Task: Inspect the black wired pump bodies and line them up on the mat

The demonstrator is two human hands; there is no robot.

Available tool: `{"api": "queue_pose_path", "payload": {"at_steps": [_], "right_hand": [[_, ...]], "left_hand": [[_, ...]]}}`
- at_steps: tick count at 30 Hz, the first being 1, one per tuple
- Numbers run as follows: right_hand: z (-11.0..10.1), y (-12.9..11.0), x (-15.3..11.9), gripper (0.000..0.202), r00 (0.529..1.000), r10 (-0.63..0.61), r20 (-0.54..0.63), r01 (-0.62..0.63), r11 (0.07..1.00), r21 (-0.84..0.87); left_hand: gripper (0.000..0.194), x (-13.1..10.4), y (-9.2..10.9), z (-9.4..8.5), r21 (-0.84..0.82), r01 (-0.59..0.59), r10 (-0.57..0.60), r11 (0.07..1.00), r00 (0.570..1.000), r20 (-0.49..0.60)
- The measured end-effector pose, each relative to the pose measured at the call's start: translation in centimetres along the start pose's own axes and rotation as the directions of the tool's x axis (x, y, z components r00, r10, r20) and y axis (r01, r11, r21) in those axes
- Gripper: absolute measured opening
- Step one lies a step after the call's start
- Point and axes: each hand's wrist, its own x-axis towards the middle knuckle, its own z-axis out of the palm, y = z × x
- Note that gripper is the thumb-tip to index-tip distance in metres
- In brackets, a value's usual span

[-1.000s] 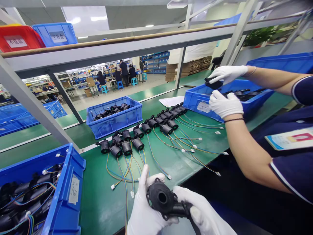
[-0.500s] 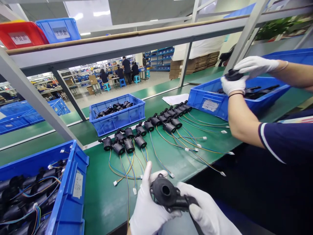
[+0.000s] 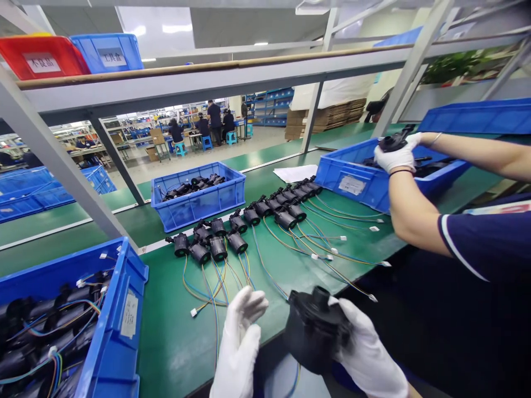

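Black plastic motor unit (image 3: 309,337), round-bodied, is held up over the front edge of the green-topped bench (image 3: 166,331). At far left, a deep blue plastic bin (image 3: 108,348) holds more black units with coloured wires. Next comes the white-gloved left hand (image 3: 238,348), which has just come off the unit; it now stands apart, thumb and fingers loosely spread, holding nothing, behind it a row of black cylindrical motors (image 3: 218,249). To its right, the unit has been turned so that its port points up and its side shows, which leaves its weight to one hand. It looks dark and drum-shaped, a stubby tube on top, slightly blurred; thin wires (image 3: 296,381) show below. The white-gloved right hand (image 3: 371,354) grips it from the right. Farther right, a co-worker's gloved hand (image 3: 394,160) holds another black part (image 3: 392,143).
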Motion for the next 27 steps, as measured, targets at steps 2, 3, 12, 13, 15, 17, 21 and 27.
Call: {"api": "queue_pose_path", "payload": {"at_steps": [2,3,12,13,15,17,21,27], "right_hand": [[1.1,-0.8,0.0,0.063,0.991,0.116,-0.068,-0.112,0.991,0.067],[1.7,-1.3,-0.1,0.064,0.991,0.121,-0.062,-0.118,0.992,0.043],[4.3,-5.8,-1.2,0.068,0.883,-0.229,0.41,0.369,0.878,-0.304],[4.0,-6.2,-1.0,0.06,0.887,-0.289,0.36,0.416,0.838,-0.353],[3.6,-6.4,-0.8,0.046,0.897,-0.343,0.279,0.44,0.747,-0.498],[3.6,-6.0,-0.7,0.062,0.911,-0.302,0.28,0.412,0.642,-0.647],[5.0,-4.2,-1.1,0.107,0.9,-0.192,0.391,0.436,0.395,-0.809],[6.7,-5.0,-1.3,0.092,0.908,-0.015,0.419,0.349,0.583,-0.734]], "left_hand": [[0.056,-0.7,-0.3,1.2,0.07,0.032,-0.029,0.997,0.999,-0.032],[0.062,-1.0,-0.6,1.8,0.11,0.048,-0.044,0.993,0.998,-0.037],[0.09,0.9,-1.8,3.3,-0.338,0.486,-0.446,0.806,0.874,0.191],[0.094,1.2,-1.7,3.2,-0.415,0.547,-0.46,0.727,0.837,0.297],[0.093,1.4,-1.5,3.0,-0.497,0.583,-0.418,0.643,0.81,0.41],[0.088,1.5,-1.4,3.1,-0.546,0.574,-0.396,0.61,0.818,0.418],[0.07,1.5,-0.9,3.9,-0.665,0.515,-0.493,0.54,0.835,0.247],[0.068,1.6,-1.2,4.1,-0.648,0.483,-0.542,0.589,0.831,0.127]]}}
